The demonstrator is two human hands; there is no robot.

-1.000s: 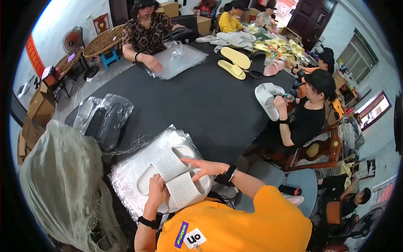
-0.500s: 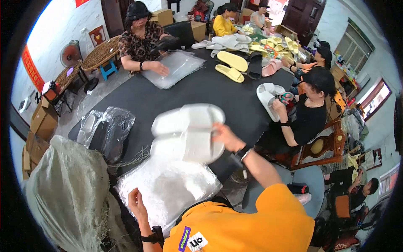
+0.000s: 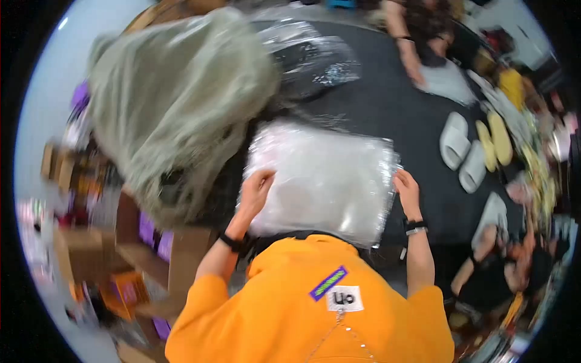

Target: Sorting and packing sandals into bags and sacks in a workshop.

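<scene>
The bags lie on the bench between 2 hands, long axis left-right; left hand overlaps them, right hand meets their edge. Whether either grip pinches, I cannot tell.

Nearest the wearer, an orange shirt is covering part of the bag stack's near edge. At the stack's sides, blur is leaving the grips of the left hand and right hand unclear. Left of the stack, a sack is hiding some bench. Beyond the stack, rightward, the view's upper edge is cutting off a co-worker.
</scene>
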